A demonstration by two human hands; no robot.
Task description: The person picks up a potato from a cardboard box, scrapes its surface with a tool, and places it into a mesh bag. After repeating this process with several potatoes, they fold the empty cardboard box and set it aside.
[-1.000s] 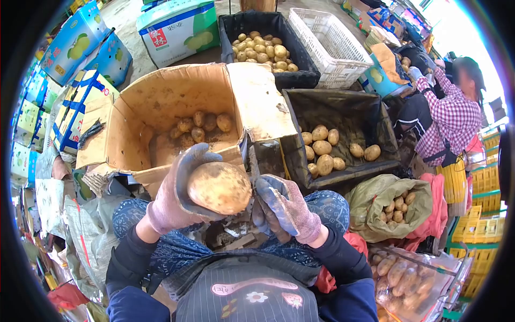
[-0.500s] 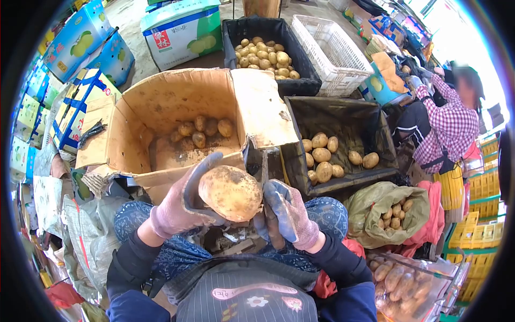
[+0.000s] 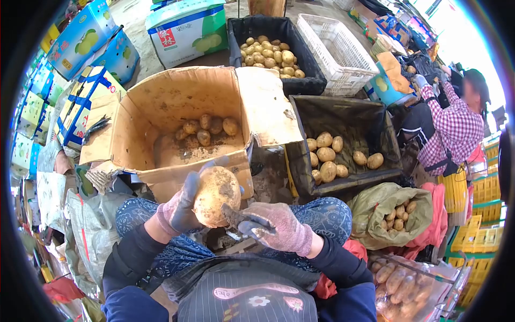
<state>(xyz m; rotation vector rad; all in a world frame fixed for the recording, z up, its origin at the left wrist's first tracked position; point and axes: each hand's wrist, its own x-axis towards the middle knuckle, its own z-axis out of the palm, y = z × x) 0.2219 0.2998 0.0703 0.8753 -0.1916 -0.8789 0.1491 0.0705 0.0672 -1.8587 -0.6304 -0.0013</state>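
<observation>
My left hand (image 3: 185,206), in a pink glove with grey-blue coated fingers, is closed around a large potato (image 3: 216,194) with brown patches of soil. My right hand (image 3: 279,225), gloved alike, grips a dirt-covered knife (image 3: 234,216). Its short dark blade touches the potato's lower right side, and its handle is mostly hidden in the fist. Just beyond the left hand stands an open cardboard box (image 3: 179,94) with several soiled potatoes (image 3: 204,129) on its bottom. To the right, a crate lined with black cloth (image 3: 365,123) holds several cleaner potatoes (image 3: 325,154).
Farther back are a black-lined crate (image 3: 311,59) full of potatoes and a white plastic basket (image 3: 343,75). A green sack (image 3: 365,220) and a clear bag (image 3: 397,284) of potatoes lie at right. Fruit cartons (image 3: 188,35) stand behind. A person in a checked shirt (image 3: 456,121) sits at right.
My right hand has turned, bringing the knife from upright beside the potato to pointing left against it. The left hand has tilted the potato more upright. The view has shifted slightly.
</observation>
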